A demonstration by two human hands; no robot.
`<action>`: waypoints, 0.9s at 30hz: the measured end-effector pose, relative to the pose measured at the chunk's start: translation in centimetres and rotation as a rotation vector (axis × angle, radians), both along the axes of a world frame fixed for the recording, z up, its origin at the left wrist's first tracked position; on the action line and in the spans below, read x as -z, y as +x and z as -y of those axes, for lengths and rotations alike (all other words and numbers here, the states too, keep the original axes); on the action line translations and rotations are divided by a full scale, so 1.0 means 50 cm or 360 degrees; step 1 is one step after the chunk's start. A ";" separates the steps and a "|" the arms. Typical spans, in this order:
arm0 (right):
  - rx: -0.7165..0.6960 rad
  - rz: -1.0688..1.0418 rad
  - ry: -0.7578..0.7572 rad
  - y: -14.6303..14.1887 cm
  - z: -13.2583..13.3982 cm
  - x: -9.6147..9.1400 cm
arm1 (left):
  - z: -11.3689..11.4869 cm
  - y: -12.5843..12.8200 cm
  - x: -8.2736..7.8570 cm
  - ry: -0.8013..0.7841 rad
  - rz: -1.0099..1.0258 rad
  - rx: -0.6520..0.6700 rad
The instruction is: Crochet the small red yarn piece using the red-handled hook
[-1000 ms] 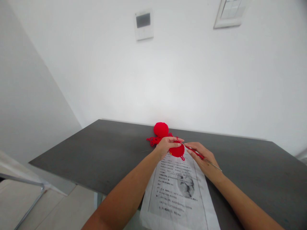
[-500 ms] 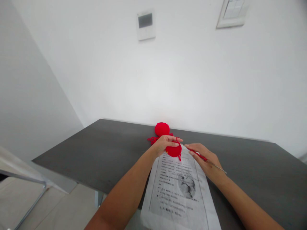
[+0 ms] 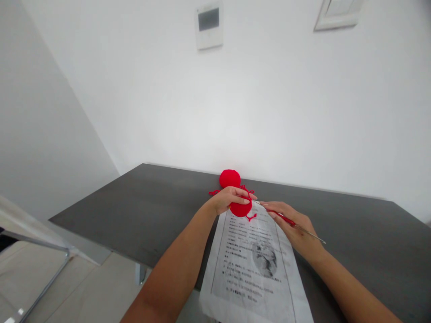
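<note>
**Crocheting a red piece over a printed sheet**

Gripping is shown in both hands. The left hand [image 3: 229, 199] is closed on a small red crocheted piece [image 3: 241, 209], fingers curled over its top, forearm reaching in from the lower left. The right hand [image 3: 292, 224] is pinched shut on a crochet hook [image 3: 289, 220], whose tip is pointed at the piece. A red yarn ball [image 3: 229, 178] is seen just behind, on the dark table [image 3: 134, 206]; a printed sheet [image 3: 252, 264] is laid beneath the hands.

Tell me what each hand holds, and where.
Left hand grips the red crochet piece by its top edge; right hand holds the crochet hook mid-shaft.
</note>
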State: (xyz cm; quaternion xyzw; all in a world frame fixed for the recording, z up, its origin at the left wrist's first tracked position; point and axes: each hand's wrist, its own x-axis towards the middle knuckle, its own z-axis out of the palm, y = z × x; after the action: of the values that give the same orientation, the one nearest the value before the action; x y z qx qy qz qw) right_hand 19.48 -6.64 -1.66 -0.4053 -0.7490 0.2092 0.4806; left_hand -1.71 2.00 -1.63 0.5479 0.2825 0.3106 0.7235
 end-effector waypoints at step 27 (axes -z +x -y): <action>-0.0292 0.0268 0.0184 0.019 -0.008 -0.005 | -0.008 -0.024 0.003 0.0144 -0.0219 0.0164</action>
State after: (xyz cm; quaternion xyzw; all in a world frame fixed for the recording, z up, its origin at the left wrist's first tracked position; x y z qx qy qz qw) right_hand 20.41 -6.22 -1.43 -0.3229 -0.8314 0.1741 0.4174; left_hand -2.94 2.40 -1.76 0.6139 0.2887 0.2470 0.6919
